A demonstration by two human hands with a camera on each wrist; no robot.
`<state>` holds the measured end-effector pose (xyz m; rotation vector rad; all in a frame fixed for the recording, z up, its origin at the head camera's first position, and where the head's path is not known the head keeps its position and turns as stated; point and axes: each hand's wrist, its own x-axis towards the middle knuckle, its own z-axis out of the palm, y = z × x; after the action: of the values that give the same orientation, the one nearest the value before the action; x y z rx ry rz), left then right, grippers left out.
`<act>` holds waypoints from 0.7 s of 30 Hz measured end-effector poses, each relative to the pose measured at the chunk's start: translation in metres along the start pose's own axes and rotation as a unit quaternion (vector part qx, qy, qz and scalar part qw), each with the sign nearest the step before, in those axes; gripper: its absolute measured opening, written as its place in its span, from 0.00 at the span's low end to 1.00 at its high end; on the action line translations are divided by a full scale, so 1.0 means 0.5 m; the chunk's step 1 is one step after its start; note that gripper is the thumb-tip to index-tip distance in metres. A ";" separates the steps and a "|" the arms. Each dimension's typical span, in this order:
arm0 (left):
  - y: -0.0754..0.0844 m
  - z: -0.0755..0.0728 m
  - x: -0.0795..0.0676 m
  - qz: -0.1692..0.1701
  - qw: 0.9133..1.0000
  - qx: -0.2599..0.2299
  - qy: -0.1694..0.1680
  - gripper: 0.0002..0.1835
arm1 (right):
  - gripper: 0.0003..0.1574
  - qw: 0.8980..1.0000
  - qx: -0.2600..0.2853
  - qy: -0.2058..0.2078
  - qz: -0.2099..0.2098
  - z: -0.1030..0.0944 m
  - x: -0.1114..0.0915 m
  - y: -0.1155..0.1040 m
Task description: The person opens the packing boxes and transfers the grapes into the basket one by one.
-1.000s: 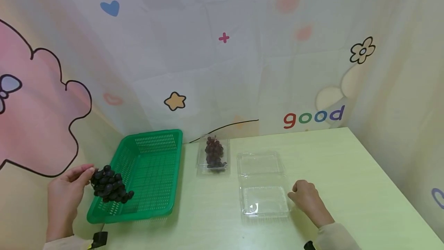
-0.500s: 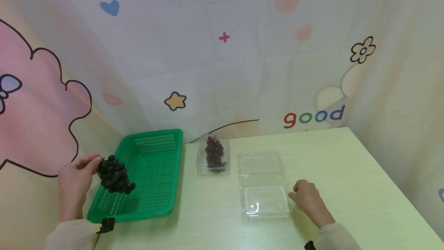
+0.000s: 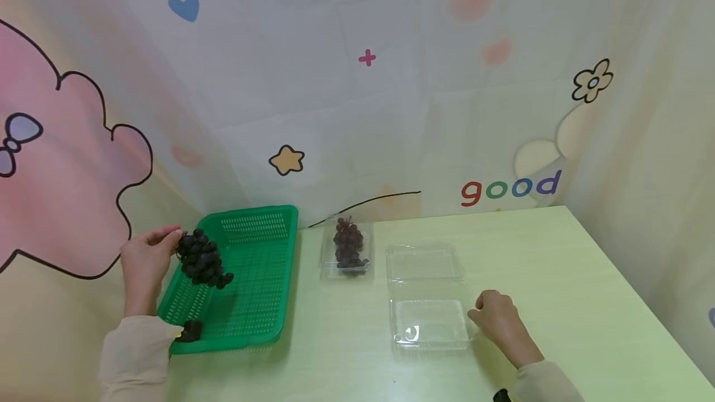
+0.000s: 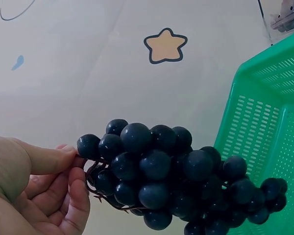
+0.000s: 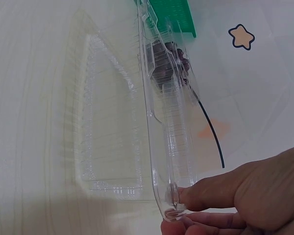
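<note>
My left hand (image 3: 146, 268) pinches the stem end of a bunch of dark grapes (image 3: 202, 259) between thumb and fingers. The bunch hangs over the left side of a green slotted basket (image 3: 292, 265). Seen from the left wrist, the round grapes (image 4: 157, 176) stretch to the right from my fingertips, with a brown stem showing. On the table lies an opened clear plastic clamshell box (image 3: 430, 321). My right hand (image 3: 499, 324) is at its right edge. In the right wrist view, thumb and fingers pinch the rim of the clear box (image 5: 154, 127).
A second clear box (image 3: 329, 262) holds another bunch of dark grapes (image 3: 347, 244), between the basket and the opened box. Behind the table (image 3: 335, 352) hangs a printed curtain (image 3: 335, 104). The table's right edge slants away beyond my right hand.
My left hand has carried the grape bunch up and to the right, from the basket's left edge to over the basket. My right hand stays at the clear box. The head view has shifted slightly.
</note>
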<state>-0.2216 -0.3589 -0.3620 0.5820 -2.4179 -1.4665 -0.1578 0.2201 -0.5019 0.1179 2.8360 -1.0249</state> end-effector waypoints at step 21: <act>0.002 0.061 0.065 0.010 0.998 -0.062 0.028 0.18 | 0.15 1.000 -0.006 -0.007 0.008 0.000 0.004 -0.001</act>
<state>-0.2631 -0.3496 -0.3750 0.5616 -2.2640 -1.5567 -0.1599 0.2198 -0.5021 0.1321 2.8227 -1.0024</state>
